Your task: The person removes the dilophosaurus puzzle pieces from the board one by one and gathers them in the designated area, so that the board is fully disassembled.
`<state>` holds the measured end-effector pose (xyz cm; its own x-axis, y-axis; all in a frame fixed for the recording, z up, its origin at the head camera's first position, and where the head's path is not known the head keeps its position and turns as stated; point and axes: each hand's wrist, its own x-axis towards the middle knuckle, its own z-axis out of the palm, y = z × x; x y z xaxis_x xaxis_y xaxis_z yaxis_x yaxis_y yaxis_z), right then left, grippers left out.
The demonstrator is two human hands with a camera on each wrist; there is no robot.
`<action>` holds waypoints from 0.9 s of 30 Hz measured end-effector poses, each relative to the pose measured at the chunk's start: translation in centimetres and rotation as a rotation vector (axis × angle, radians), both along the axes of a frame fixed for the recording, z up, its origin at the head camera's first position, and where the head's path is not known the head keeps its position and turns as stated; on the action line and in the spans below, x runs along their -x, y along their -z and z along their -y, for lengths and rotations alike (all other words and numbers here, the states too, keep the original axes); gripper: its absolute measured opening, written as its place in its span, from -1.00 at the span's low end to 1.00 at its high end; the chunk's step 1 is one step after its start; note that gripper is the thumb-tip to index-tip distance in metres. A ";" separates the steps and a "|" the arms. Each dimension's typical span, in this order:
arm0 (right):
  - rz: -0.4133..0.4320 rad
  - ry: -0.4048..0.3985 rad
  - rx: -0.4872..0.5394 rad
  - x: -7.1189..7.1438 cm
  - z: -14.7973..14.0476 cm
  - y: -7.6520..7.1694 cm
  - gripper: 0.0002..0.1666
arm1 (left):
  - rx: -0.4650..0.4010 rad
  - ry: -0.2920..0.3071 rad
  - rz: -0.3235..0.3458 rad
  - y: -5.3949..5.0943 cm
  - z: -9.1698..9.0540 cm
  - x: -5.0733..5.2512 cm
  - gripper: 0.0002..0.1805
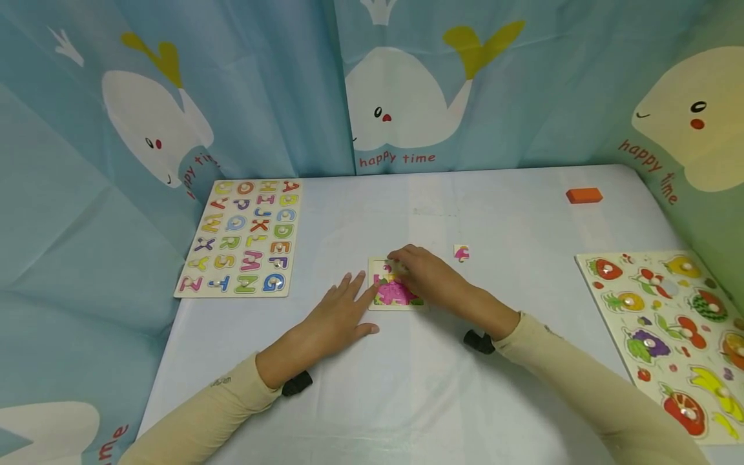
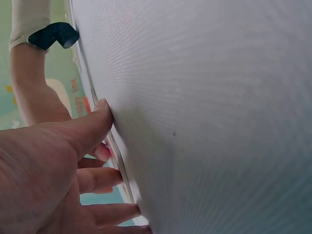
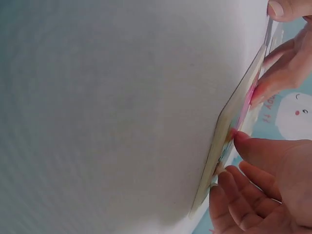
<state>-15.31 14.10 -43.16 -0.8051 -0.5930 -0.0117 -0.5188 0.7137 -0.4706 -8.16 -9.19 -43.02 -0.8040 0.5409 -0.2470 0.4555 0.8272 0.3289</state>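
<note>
A small square jigsaw board [image 1: 397,307] with a pink picture lies on the table. My left hand [image 1: 331,323] rests at its left side, fingers spread and fairly straight, with the fingertips at the edge. Over the board's upper right part, my right hand [image 1: 436,278] bends its thumb and fingers around a puzzle piece, mostly hidden by the hand. In the right wrist view, the right thumb [image 3: 258,146] touches the picture side, with the curled fingers near the board's edge. A loose pink-and-white puzzle piece [image 1: 461,252] lies to the right, beyond the right hand.
An alphabet board [image 1: 237,239] lies at the back left of the white table [image 1: 372,400]. A fruit board [image 1: 662,323] lies on the right, and an orange block [image 1: 584,195] at the back right. Patterned curtains [image 1: 279,97] surround the table.
</note>
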 end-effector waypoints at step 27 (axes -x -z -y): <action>-0.040 -0.059 -0.162 -0.4 0.8 -1.7 -0.32 | 0.009 -0.014 0.021 -0.2 -0.2 0.0 -0.11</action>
